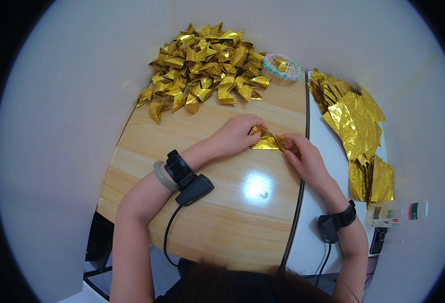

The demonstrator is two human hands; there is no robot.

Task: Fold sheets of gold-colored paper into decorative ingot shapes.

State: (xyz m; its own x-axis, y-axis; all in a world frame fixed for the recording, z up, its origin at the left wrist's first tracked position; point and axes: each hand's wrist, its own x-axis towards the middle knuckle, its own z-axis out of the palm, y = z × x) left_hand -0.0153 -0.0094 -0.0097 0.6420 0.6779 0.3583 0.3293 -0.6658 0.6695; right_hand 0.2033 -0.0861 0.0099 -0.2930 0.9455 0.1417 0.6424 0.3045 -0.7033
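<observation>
Head view: a piece of folded gold paper [266, 143] lies at the middle of the wooden table [217, 222], between the two hands, its long axis running roughly left to right. The left hand [236, 134] reaches it from the left, its fingers closed on the upper left end; the right hand [306, 157] meets it from the right, thumb and fingers pinching the right end, where a fold stands up from the flat strip. Neither hand is nearer, since both touch the paper. Beyond the hands lies a pile of folded gold pieces [202, 68], with a small basket [269, 67] beside it; loose gold sheets [355, 123] lie to the right of the right hand.
</observation>
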